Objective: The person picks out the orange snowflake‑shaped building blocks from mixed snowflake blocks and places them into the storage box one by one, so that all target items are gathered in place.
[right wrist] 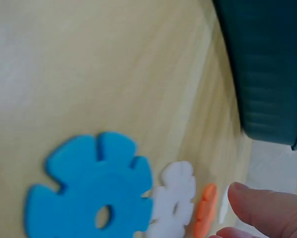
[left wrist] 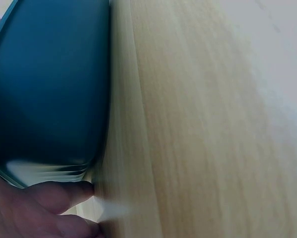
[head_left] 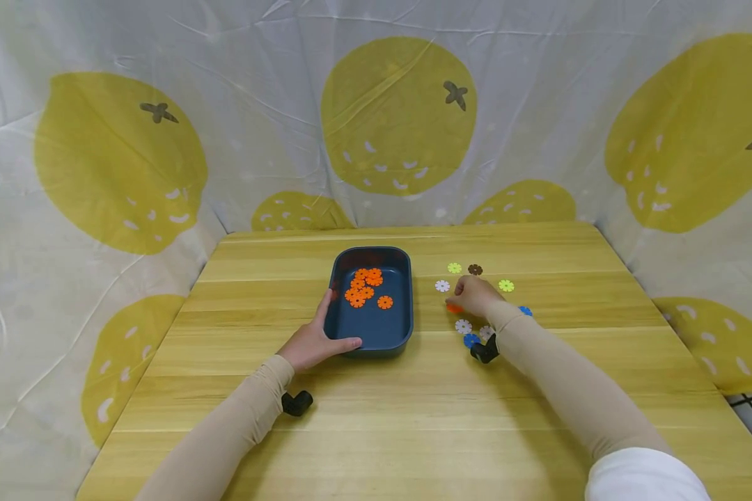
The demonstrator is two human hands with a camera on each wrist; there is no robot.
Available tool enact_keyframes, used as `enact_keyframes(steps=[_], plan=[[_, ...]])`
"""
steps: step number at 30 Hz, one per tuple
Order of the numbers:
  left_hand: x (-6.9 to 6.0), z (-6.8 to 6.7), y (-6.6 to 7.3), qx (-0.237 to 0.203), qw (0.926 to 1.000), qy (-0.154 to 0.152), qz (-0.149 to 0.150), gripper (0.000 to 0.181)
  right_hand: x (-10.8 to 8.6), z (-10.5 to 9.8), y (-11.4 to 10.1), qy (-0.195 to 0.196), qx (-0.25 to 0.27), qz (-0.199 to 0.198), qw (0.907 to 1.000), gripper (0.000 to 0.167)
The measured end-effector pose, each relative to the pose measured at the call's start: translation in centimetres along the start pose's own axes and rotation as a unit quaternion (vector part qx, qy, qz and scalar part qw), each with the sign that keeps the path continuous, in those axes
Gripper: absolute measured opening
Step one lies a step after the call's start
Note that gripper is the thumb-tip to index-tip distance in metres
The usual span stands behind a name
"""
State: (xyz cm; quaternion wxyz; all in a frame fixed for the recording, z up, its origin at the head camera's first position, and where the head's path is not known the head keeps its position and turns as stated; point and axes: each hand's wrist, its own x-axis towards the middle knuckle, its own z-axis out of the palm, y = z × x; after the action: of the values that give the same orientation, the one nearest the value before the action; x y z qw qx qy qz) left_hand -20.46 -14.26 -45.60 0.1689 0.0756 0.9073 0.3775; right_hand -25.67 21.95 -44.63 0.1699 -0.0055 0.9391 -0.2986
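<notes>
A dark blue-green tray (head_left: 376, 330) stands on the table with several orange flower-shaped discs (head_left: 366, 293) in it. My left hand (head_left: 313, 341) holds its near left corner, thumb along the near rim and fingers along the left side. To the right of the tray, my right hand (head_left: 476, 298) is low over a loose orange flower-shaped disc (right wrist: 205, 210), partly hidden beneath it. In the right wrist view the thumb (right wrist: 258, 206) is beside that disc, with a small gap between them. A white disc (right wrist: 174, 203) and a blue disc (right wrist: 101, 183) lie nearby.
Around the right hand lie yellow-green discs (head_left: 454, 268), a brown disc (head_left: 475, 269), white discs (head_left: 442, 286) and blue discs (head_left: 525, 311). The wooden table (head_left: 388, 431) meets a lemon-print curtain (head_left: 401, 118) at the back and sides.
</notes>
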Motion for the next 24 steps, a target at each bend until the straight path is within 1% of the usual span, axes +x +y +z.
enact_keyframes(steps=[7, 18, 24], plan=[[0.17, 0.04, -0.1, -0.004, 1.0, 0.002, -0.002, 0.123, -0.32, 0.17, 0.43, 0.001, -0.002, 0.009, 1.0, 0.033], [0.05, 0.06, 0.0, -0.005, 1.0, -0.001, -0.006, 0.123, -0.15, 0.38, 0.47, 0.014, -0.019, 0.01, 0.9997, 0.031], [0.06, 0.06, 0.05, -0.003, 1.0, 0.0, -0.007, 0.123, 0.07, 0.53, 0.52, 0.007, -0.03, 0.011, 0.9995, 0.032]])
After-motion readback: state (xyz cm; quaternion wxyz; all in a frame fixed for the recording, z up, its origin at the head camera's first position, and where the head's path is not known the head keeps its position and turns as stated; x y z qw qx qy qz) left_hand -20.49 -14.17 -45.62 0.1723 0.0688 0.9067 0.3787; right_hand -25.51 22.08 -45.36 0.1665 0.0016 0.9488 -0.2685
